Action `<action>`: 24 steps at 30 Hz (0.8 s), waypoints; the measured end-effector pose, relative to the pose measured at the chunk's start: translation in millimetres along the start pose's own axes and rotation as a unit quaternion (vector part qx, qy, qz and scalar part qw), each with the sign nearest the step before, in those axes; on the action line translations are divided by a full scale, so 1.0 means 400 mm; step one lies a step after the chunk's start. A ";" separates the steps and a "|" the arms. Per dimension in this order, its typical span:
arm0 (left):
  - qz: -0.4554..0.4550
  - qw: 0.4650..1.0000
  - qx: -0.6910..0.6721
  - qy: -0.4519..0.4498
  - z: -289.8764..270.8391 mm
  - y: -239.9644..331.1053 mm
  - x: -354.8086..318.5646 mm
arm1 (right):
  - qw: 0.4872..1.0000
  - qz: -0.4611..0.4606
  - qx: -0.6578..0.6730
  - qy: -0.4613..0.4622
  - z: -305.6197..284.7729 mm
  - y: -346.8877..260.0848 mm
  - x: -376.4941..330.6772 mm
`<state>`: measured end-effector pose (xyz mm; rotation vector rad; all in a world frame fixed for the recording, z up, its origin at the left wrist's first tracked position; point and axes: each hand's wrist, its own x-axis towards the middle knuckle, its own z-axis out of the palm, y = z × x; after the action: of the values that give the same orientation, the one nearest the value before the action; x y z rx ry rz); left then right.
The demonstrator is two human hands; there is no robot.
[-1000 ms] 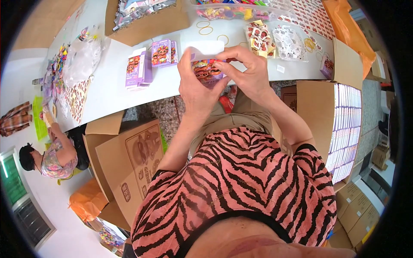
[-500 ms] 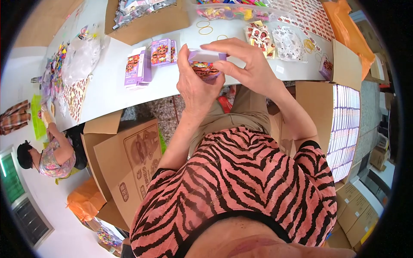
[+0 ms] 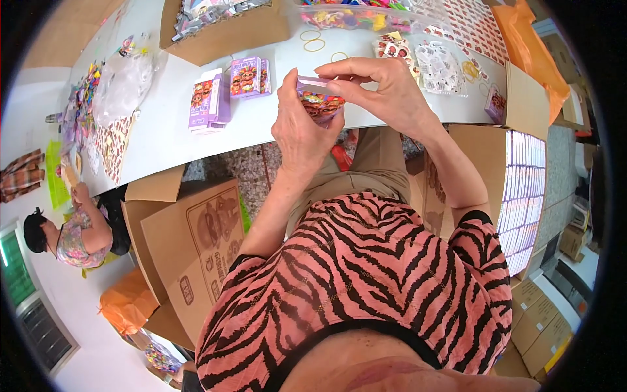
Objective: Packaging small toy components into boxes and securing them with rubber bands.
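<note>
My left hand (image 3: 302, 130) is wrapped around a small purple printed carton (image 3: 321, 108), thumb on one side and fingers on the other. It is held above the front edge of the white table (image 3: 255, 117). At the carton's upper end, the thumb and forefinger of my right hand (image 3: 385, 95) pinch its pale top flap (image 3: 313, 81). What lies inside the carton is hidden. To the left, another purple carton (image 3: 206, 104) stands at the front of a small group, and more cartons (image 3: 247, 78) sit just behind it.
An open cardboard box (image 3: 225, 36) of grey packets stands at the back. Sticker sheets (image 3: 395, 49), bags of white pieces (image 3: 439, 68) and rubber bands (image 3: 313, 42) lie on the table. At right, a carton-filled box (image 3: 522, 189); at far left, another person (image 3: 81, 238) works.
The carton's top flap, raised with its pale inside showing before, is now folded lower. Both hands and the carton have shifted slightly right.
</note>
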<state>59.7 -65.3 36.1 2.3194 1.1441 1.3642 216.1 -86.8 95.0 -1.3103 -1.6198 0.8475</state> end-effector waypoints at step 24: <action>-0.093 0.995 0.010 -0.031 0.011 -0.017 -0.009 | 0.994 -0.109 0.016 0.017 0.074 0.111 -0.027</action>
<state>58.7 -62.5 27.7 2.1889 1.3214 1.2123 207.1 -87.3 41.6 -1.0963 -1.6804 0.7110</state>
